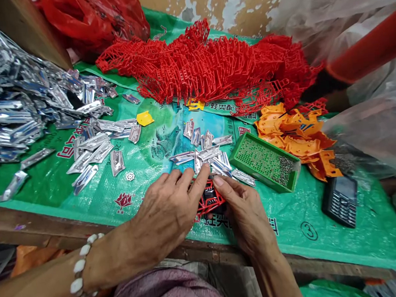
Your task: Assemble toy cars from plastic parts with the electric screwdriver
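My left hand and my right hand meet at the near edge of the table, both closed on a small red plastic lattice part with a dark piece in its middle. The left fingers reach over its top and touch a shiny silver metal piece from a small cluster just beyond. My right thumb presses the part's right side. A white bead bracelet is on my left wrist.
A big heap of red lattice parts lies at the back. Silver pieces pile up at the left, orange plastic parts at the right. A green tray of tiny screws and a black phone lie on the green woven sheet.
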A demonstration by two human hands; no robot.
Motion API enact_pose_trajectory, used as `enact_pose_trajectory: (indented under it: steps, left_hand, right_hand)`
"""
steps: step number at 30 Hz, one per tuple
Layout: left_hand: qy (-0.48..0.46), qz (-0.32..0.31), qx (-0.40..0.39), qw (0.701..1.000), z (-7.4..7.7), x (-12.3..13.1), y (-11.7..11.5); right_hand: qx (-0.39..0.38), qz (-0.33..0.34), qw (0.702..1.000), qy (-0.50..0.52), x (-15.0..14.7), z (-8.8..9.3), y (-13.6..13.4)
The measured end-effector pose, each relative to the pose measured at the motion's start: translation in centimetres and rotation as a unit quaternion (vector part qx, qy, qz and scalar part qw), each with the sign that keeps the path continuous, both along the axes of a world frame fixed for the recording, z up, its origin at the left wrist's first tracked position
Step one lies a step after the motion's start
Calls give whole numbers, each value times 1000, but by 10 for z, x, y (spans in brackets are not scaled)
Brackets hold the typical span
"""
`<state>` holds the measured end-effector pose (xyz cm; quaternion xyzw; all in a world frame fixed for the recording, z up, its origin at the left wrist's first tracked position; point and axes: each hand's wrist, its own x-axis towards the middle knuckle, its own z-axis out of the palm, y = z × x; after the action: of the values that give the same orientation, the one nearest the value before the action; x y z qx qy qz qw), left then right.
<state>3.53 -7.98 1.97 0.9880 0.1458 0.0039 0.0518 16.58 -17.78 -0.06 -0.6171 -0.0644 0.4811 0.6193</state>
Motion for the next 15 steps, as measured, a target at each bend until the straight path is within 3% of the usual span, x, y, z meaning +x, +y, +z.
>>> enact_pose_trajectory:
  steps: [4,9,12,15]
  left_hand:
    - [-39,27,-26,999,-4,-2,-3]
    - [-35,47,10,998,-4,3,-2]
    - [-55,25,-42,997,-8,3,8]
    - [-83,12,-91,992,-12,0,19]
  right_hand:
    - [1,19,1000,-12,1,0,1]
    - [23,30,999,-39,2,0,1]
    - [37,48,998,-11,3,0,0]
    - [39,25,998,43,5,1,-3]
